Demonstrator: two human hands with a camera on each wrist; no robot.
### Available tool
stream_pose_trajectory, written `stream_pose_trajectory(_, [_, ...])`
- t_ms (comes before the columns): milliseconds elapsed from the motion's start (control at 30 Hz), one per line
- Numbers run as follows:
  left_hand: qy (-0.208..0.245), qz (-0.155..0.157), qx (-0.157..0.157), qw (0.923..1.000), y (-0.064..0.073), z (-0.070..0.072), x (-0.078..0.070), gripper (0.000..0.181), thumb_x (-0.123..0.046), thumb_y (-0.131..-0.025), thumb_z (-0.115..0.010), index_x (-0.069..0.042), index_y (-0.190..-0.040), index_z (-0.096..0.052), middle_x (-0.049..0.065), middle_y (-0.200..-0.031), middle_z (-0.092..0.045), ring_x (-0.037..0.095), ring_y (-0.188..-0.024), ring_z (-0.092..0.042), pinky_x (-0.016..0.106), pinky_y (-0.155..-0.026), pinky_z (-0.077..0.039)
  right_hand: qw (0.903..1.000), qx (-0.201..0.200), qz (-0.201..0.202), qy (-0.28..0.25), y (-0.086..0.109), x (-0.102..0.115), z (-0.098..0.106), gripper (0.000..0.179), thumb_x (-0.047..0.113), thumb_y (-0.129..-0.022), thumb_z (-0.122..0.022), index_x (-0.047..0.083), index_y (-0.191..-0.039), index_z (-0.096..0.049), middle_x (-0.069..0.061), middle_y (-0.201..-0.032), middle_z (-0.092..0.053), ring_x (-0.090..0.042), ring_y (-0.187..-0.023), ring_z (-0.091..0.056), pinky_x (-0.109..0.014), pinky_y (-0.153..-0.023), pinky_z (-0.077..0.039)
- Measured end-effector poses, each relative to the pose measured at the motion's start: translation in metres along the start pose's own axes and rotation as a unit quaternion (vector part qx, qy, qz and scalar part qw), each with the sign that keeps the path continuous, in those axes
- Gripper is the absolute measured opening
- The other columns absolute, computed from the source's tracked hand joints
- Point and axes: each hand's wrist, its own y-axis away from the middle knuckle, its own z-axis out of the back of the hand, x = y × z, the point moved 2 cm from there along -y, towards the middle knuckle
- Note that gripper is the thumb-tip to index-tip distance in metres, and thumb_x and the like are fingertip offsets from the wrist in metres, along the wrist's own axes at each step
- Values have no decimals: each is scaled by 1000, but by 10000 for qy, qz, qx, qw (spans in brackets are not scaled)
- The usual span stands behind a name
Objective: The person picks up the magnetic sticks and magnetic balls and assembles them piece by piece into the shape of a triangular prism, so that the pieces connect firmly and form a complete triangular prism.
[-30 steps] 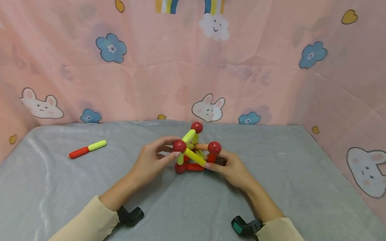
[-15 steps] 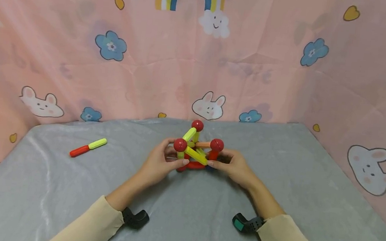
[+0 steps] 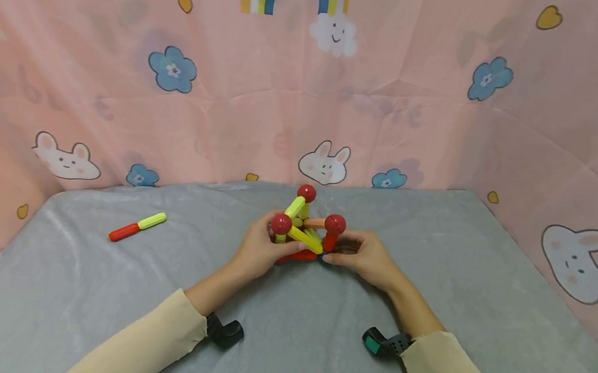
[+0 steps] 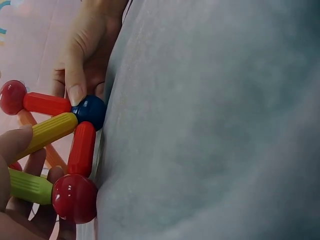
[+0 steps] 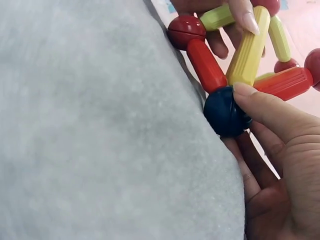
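A frame of magnetic rods and balls stands on the grey cloth in the middle of the head view, with red balls at its top corners. My left hand grips its left side. The left thumb lies on a slanting yellow rod, while the fingers reach behind a green rod. At the near right corner, my right hand pinches a dark blue ball between thumb and fingers. The yellow rod and two red rods meet at this ball. Part of the frame's far side is hidden.
To the left on the grey cloth lie a red rod and a light green rod, end to end. A pink printed curtain hangs behind and along both sides.
My left hand has moved right, its thumb going from beside the left red ball onto the yellow rod. The yellow rod's near end now sits at the blue ball. My right hand shifted slightly.
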Motion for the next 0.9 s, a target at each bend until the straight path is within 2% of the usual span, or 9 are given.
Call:
stream_pose_trajectory(167, [-64, 8, -9, 10000, 0, 2, -2, 54, -13, -85, -82, -3, -132, -56, 15, -127, -66, 20, -106, -63, 37, -99, -55, 10000, -22, 29, 29, -3, 3, -2, 34, 5, -83, -81, 1, -116, -71, -19, -113, -73, -25, -103, -72, -22, -90, -57])
stream_pose_trajectory(267, [-129, -18, 40, 9999, 2, 5, -3, 56, -14, -86, -81, -3, -134, -55, 15, -128, -66, 20, -106, -63, 34, -98, -55, 10000, -19, 49, 53, -4, 3, -3, 35, 6, -83, -81, 1, -116, -71, -19, -113, -73, -25, -102, -72, -22, -90, -57])
stream_pose_trajectory(367, [-269, 91, 71, 9996, 6, 12, -5, 61, -17, -87, -81, -7, -140, -51, 13, -125, -69, 21, -104, -65, 33, -94, -57, 9999, -28, 61, 93, -5, 2, -5, 34, 8, -84, -81, 3, -117, -72, -17, -112, -73, -23, -102, -72, -22, -91, -57])
stream_pose_trajectory(467, [-683, 200, 23, 9975, 13, 20, -7, 60, -16, -87, -80, -9, -139, -52, 12, -117, -73, 22, -102, -67, 36, -91, -59, 9999, -44, 33, 91, -5, 2, -6, 33, 9, -85, -81, 3, -115, -72, -17, -111, -74, -20, -101, -71, -23, -90, -57])
stream_pose_trajectory(600, [-1378, 213, -3, 9902, 20, 29, -9, 42, -10, -87, -78, -7, -126, -63, 11, -109, -75, 25, -102, -71, 41, -91, -60, 9999, -20, 63, 124, -5, 4, -7, 30, 8, -83, -82, 3, -112, -73, -17, -108, -74, -16, -98, -70, -23, -88, -58])
stream_pose_trajectory(700, [-1682, 192, 3, 9856, 20, 33, -8, 30, -8, -89, -76, -5, -118, -69, 12, -106, -75, 26, -100, -72, 41, -91, -60, 9996, 131, 129, 230, -4, 6, -8, 31, 9, -82, -83, 5, -112, -74, -14, -107, -75, -16, -98, -70, -24, -88, -58])
stream_pose_trajectory(900, [-1819, 194, -53, 9831, 13, 44, 0, 34, -9, -91, -73, -4, -125, -67, 14, -111, -75, 27, -105, -72, 42, -94, -59, 9967, 735, 231, 235, -3, 12, -13, 34, 11, -84, -82, 7, -117, -74, -11, -112, -75, -21, -104, -71, -24, -93, -57])
